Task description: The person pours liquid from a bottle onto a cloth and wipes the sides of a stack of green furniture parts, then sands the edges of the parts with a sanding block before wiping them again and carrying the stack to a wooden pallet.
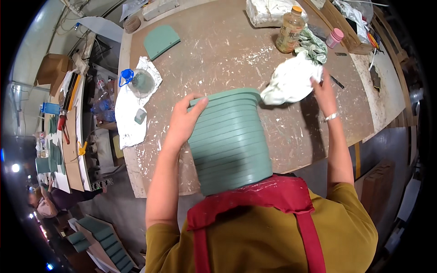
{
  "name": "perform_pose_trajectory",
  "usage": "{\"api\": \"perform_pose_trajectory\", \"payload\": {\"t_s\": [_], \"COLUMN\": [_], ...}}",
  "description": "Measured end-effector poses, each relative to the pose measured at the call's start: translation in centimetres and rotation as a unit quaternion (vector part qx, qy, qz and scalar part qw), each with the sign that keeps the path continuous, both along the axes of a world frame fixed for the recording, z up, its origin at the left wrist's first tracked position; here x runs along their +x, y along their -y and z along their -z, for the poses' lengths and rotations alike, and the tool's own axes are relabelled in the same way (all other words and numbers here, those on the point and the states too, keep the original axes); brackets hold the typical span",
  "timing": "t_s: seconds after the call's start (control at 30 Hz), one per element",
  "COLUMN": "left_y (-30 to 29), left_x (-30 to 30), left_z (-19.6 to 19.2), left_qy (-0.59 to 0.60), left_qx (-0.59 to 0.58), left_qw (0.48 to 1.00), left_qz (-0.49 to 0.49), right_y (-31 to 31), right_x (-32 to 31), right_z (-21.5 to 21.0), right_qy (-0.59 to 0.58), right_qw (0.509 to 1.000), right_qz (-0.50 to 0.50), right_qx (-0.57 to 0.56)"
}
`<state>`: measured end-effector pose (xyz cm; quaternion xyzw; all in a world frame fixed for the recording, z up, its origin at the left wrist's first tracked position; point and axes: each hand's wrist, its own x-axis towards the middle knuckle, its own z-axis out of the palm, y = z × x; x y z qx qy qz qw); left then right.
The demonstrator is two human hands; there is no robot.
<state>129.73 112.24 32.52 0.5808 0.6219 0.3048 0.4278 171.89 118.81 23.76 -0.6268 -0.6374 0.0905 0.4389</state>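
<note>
A green, horizontally grooved piece with a curved side and a rim (232, 141) leans upright against my body at the table's near edge. My left hand (185, 119) grips its upper left corner, thumb over the rim. To the right, my right hand (322, 91) is closed on a bunched white cloth (293, 82), held over the table beside the green piece. The cloth is slightly blurred. Behind it a crumpled green-and-white rag (313, 45) lies next to a plastic bottle with an orange cap (290, 31).
On the brown, paint-flecked table (209, 63) lie a flat green panel (161, 41), a pink-capped bottle (335, 38) and a black pen-like tool (337, 82). A blue-capped jug (140, 83) stands on a white cloth (129, 116) at left. Another person (45, 204) is at the far left.
</note>
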Motion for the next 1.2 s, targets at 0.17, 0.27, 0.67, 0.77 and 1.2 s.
{"api": "perform_pose_trajectory", "payload": {"t_s": [0.17, 0.27, 0.67, 0.77, 1.2], "left_y": [0.7, 1.1, 12.1, 14.3, 18.2], "left_x": [-1.3, -1.5, 0.2, -0.5, 1.9], "left_z": [2.3, 2.6, 6.9, 9.9, -2.2], "left_qy": [0.103, 0.288, 0.378, 0.423, -0.303], "left_qx": [0.015, -0.066, -0.078, -0.112, 0.113], "left_qw": [0.993, 0.95, 0.902, 0.873, 0.925], "left_qz": [-0.047, -0.101, -0.194, -0.217, 0.201], "right_y": [3.9, 4.0, 1.5, 2.2, 4.2], "right_x": [-7.6, -13.4, -18.0, -19.1, -19.8], "right_z": [-3.3, -2.5, 3.1, 2.6, 1.2], "right_qy": [-0.221, -0.321, -0.457, -0.499, -0.415], "right_qw": [0.945, 0.895, 0.798, 0.766, 0.859], "right_qz": [-0.126, -0.246, -0.284, -0.296, -0.216], "right_qx": [-0.208, -0.19, -0.269, -0.277, -0.209]}}
